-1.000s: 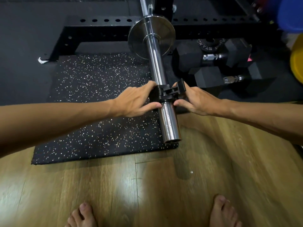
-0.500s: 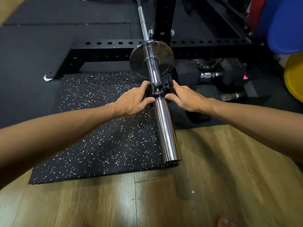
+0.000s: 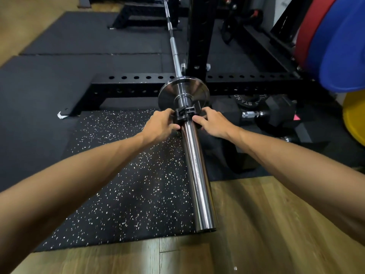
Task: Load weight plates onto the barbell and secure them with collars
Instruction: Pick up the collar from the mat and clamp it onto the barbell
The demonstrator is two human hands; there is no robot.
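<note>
A chrome barbell sleeve (image 3: 197, 178) runs from the near floor edge away from me. A small silver weight plate (image 3: 167, 93) sits on it near the rack. Just in front of that plate a black clamp collar (image 3: 185, 113) wraps the sleeve. My left hand (image 3: 160, 124) grips the collar's left side, and my right hand (image 3: 213, 123) holds its right side with fingertips on it. The collar lies close to the plate; whether they touch is hidden by my fingers.
A black rack frame (image 3: 136, 84) with holes crosses behind the plate. Black hex dumbbells (image 3: 276, 113) lie to the right. Red, blue (image 3: 343, 48) and yellow (image 3: 355, 119) plates stand at the far right. A speckled mat (image 3: 126, 175) lies under the sleeve, wood floor nearer me.
Both hands have slid the collar along the sleeve away from me, from mid-sleeve to just in front of the silver plate. My view has tilted upward.
</note>
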